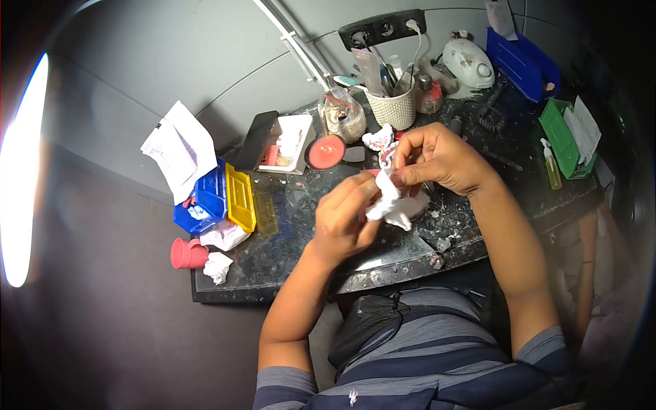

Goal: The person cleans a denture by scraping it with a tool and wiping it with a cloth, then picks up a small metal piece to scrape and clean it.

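A crumpled white cloth or tissue (391, 204) hangs between my hands above the dark worktop. My left hand (344, 213) has its fingers curled round the cloth's left side, with a bit of something pinkish-red beside them. My right hand (437, 160) pinches the upper part of the cloth between thumb and fingers. Just behind them lies another crumpled white piece (378, 138). Left of it is a round pink-red disc (326, 152) in a dark rim. What the cloth may wrap is hidden.
Behind stand a white box (305, 161), a glass jar (353, 127) and a woven cup of tools (398, 113). Blue (207, 184) and yellow bins (240, 199) and a pink mug (186, 253) are left; a green bin (562, 142) is right. Another person's arm (585, 273) shows right.
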### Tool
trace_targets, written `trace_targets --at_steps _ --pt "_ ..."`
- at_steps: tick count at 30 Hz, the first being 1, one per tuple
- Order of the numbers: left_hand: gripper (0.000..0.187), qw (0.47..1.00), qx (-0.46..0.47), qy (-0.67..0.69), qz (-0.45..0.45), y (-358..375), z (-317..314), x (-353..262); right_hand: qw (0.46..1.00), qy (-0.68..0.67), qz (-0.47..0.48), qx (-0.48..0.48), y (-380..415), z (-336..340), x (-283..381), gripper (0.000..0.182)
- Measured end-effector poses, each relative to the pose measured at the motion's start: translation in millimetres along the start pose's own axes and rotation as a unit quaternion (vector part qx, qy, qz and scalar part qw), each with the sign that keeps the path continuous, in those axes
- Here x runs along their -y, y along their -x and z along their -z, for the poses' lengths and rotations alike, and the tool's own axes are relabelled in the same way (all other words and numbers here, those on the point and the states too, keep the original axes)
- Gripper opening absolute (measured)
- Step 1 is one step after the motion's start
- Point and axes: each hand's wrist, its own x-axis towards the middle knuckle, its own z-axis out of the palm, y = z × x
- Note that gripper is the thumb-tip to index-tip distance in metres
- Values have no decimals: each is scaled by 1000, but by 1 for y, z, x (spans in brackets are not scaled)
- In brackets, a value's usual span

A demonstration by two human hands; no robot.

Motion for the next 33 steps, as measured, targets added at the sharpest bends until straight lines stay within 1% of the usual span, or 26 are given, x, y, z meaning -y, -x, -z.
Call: trace_targets --at_steps 1,3,5,6,7,9,10,11,12,13,14,15,16,17,18,19,21,23,24,25,26,27,28,29,30,33 --pt "38 1000 2 0 11 1 -1 -3 999 -10 -40 0 0 -2 0 18" --pt "39 1000 9 -7 13 2 2 -2 999 -24 -32 3 1 0 -1 17" --pt "39 999 -17 12 25 4 0 1 997 -70 -15 4 1 3 -4 19" --pt "37 1000 -11 13 25 5 1 3 996 -80 6 26 0 5 -5 22" --pt "37 1000 -10 12 26 5 1 3 996 -81 6 27 1 6 -4 22" --pt "34 996 -31 64 58 6 -1 3 996 -80 -14 22 3 5 2 22" --pt "34 996 -30 65 59 7 -2 3 997 -79 -11 19 3 5 2 22" --pt "29 992 -46 84 87 8 -3 3 997 -79 -12 18 3 5 1 22" --pt "24 986 -62 103 114 8 -4 3 998 -62 8 2 2 6 1 22" --pt "24 986 -62 105 113 8 -4 3 999 -44 28 -13 2 6 2 22" --pt "22 974 -77 144 157 7 -4 1 998 -42 41 -24 3 5 4 15" --pt "19 958 -93 182 200 6 -4 -2 998 -39 40 -26 1 3 1 15" --pt "17 930 -106 230 268 3 -3 -9 991 12 117 -67 -2 1 -6 11" --pt "18 918 -115 242 292 4 -4 -6 973 65 194 -106 -5 -1 -10 8" --pt "18 890 -133 307 309 4 -4 -4 962 85 228 -124 -6 -6 -9 7" --pt "19 858 -150 369 325 4 -3 -1 950 144 249 -120 -5 -6 -8 7" --pt "17 845 -146 396 327 4 -2 4 891 273 325 -162 -5 -13 -2 10" --pt "17 825 -136 433 337 4 -2 3 813 377 404 -182 -11 -20 -2 10" --pt "17 824 -137 435 336 4 -5 0 801 398 413 -172 -12 -22 -4 15" --pt "17 811 -131 447 353 5 -8 -3 821 376 379 -202 -9 -31 -7 21" --pt "18 798 -125 459 370 5 -9 -5 819 382 367 -220 -8 -36 -12 24" --pt "18 798 -124 460 369 5 -10 -6 817 387 355 -237 -8 -38 -16 26" --pt "19 785 -125 476 376 5 -11 -8 817 388 355 -237 -8 -37 -17 26" --pt "19 772 -125 491 383 5 -10 -8 796 415 376 -228 -9 -34 -17 24" --pt "19 771 -126 491 384 6 -10 -8 775 441 397 -219 -10 -32 -18 22" --pt "19 757 -118 502 402 6 -8 -2 781 450 376 -216 -10 -31 -18 20"
